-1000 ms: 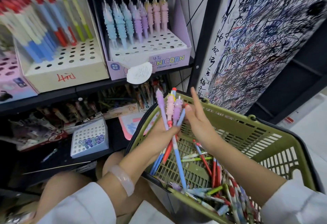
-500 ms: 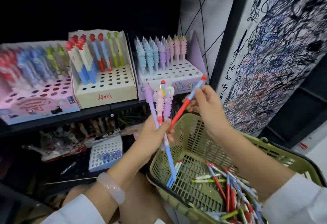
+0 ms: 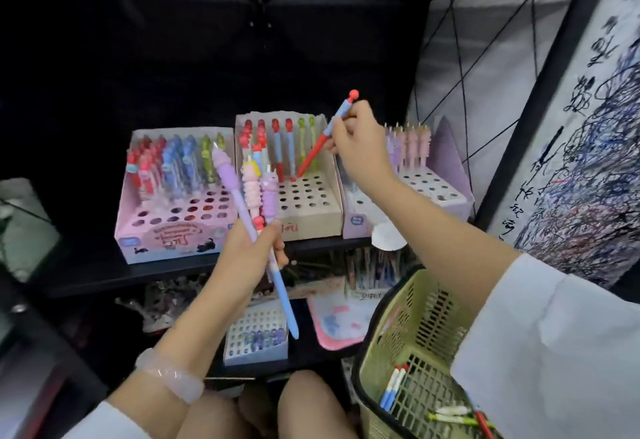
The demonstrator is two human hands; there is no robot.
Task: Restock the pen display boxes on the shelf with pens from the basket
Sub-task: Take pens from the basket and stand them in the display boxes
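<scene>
Right hand (image 3: 360,133) pinches a red-and-blue pen (image 3: 323,137), tip down at a hole of the cream display box (image 3: 311,210) just below it; left hand (image 3: 249,251) grips a pen bundle (image 3: 258,192); green basket (image 3: 412,345) under right forearm.

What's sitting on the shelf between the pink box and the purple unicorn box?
In the head view, the cream display box, where the right hand is lowering a red-and-blue pen.

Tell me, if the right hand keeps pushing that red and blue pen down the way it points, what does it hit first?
Most likely the holed top of the middle display box. The right hand aims the red and blue pen tip-down at its back rows, beside the pens already standing there. Exactly which hole is hard to judge.
</scene>
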